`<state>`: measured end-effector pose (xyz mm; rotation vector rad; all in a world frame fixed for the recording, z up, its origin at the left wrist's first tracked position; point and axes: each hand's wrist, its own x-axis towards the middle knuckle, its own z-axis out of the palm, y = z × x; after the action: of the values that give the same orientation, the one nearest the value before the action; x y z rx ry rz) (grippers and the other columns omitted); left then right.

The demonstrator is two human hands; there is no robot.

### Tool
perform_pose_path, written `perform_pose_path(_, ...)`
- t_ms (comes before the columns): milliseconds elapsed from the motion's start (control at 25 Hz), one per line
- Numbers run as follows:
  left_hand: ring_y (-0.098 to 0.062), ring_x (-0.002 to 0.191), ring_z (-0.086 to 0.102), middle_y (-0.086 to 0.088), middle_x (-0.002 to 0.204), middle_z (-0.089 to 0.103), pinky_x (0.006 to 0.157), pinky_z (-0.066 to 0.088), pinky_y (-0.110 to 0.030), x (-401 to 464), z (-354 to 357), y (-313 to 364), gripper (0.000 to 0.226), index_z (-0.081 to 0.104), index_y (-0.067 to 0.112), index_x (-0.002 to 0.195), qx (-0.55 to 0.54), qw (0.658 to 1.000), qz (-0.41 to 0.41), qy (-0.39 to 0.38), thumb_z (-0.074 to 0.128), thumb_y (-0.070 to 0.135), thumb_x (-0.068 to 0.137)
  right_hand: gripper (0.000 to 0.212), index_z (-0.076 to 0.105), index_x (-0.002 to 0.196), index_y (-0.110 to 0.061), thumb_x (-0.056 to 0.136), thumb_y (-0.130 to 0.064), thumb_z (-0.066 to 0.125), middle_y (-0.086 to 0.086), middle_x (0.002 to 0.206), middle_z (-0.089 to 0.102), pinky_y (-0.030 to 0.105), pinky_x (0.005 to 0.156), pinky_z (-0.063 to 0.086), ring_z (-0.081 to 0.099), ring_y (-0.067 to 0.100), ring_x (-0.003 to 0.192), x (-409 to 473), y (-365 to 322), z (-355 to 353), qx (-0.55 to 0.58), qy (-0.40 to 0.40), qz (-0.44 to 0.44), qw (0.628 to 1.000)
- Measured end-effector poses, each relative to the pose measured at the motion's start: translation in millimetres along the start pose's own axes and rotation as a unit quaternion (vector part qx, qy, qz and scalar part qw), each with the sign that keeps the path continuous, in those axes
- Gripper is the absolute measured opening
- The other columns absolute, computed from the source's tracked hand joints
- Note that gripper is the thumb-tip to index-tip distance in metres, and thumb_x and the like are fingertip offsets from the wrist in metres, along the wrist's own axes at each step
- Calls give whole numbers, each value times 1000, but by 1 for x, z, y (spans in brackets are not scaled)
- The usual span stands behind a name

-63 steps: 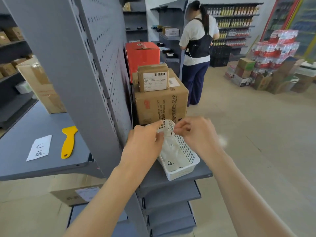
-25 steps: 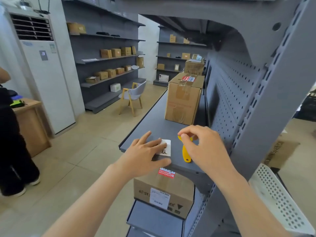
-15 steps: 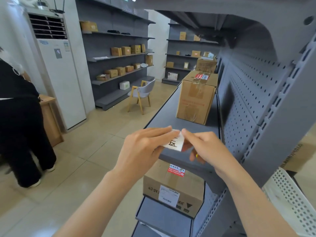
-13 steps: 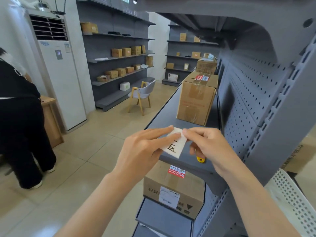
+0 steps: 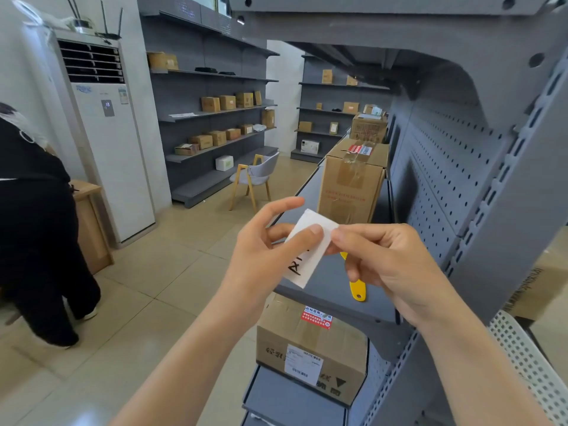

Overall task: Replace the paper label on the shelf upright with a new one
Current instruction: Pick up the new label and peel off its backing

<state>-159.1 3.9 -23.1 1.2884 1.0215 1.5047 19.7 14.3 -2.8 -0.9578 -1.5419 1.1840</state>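
A white paper label (image 5: 310,250) with black handwriting is held up in front of me, above the grey shelf (image 5: 325,290). My left hand (image 5: 270,250) pinches its left side with thumb and fingers. My right hand (image 5: 387,265) pinches its right edge at the top corner. The label is tilted, its written end pointing down. The grey slotted shelf upright (image 5: 510,186) rises at the right, apart from both hands. A yellow plastic scraper (image 5: 356,289) lies on the shelf, partly hidden behind my right hand.
A tall cardboard box (image 5: 350,182) stands on the shelf behind the label. Another box (image 5: 310,348) sits on the shelf below. A white perforated basket (image 5: 528,361) is at the lower right. A person in black (image 5: 33,229) stands at the left near an air conditioner (image 5: 107,133).
I turned from the basket side to the shelf face, picked the label off the shelf with both hands and lifted it. It now sits higher and more tilted.
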Motion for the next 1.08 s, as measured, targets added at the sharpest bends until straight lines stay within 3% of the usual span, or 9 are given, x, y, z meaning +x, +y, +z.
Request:
perform_pose_path(200,-21,69,75,-11,80,80,72,62,-37,-2,2,6,33,65,33,120,-4,1000,9,-2,73,19,90,13,85,79,-20,86,-23,74,3,80,82,23,49,36,50,10,41,1,0,-2,-19,6,-23,1000)
perform_pose_path(360,-39,84,74,-15,84,79,78,60,-52,-5,1,10,38,62,37,119,28,999,30,-1,75,20,88,24,83,75,-20,92,-10,69,1,72,78,14,39,32,49,9,39,4,-1,0,-12,20,-34,999)
perform_pose_path(520,-43,88,72,-19,87,77,83,58,-58,-3,0,9,40,60,37,122,37,999,37,-7,75,21,89,27,82,75,-20,93,-7,67,1,72,78,14,37,32,51,11,39,4,-2,1,-9,23,-37,999)
perform_pose_path(640,-35,80,76,-15,85,78,80,61,-50,-4,0,7,38,60,38,121,38,998,38,-15,73,21,90,29,81,73,-20,93,-4,67,1,69,76,14,37,33,52,10,39,4,-3,3,-12,26,-47,999)
perform_pose_path(760,-18,69,76,-8,81,80,68,61,-33,-5,1,7,32,60,34,117,22,999,30,-29,72,20,91,30,80,73,-20,93,-2,66,0,66,75,15,37,34,53,9,39,3,-3,4,-8,33,-61,998)
perform_pose_path(880,-14,62,74,-4,76,79,56,57,-24,-7,1,9,18,62,25,108,-11,998,23,-50,68,17,94,26,79,78,-16,94,-1,65,0,66,74,17,37,34,54,10,40,2,-3,5,-4,29,-78,997)
perform_pose_path(1000,-11,66,74,-2,84,79,61,59,-22,-9,3,8,9,69,19,102,5,997,51,-62,65,14,96,24,80,81,-20,94,-5,67,-1,69,74,19,37,37,57,12,44,1,-4,6,-10,20,-97,995)
perform_pose_path(1080,-10,75,75,-1,94,77,68,63,-28,-8,3,4,12,73,20,104,47,993,95,-54,65,16,96,24,80,80,-27,94,-10,70,-3,70,73,19,39,40,58,12,47,0,-4,7,-29,22,-118,992)
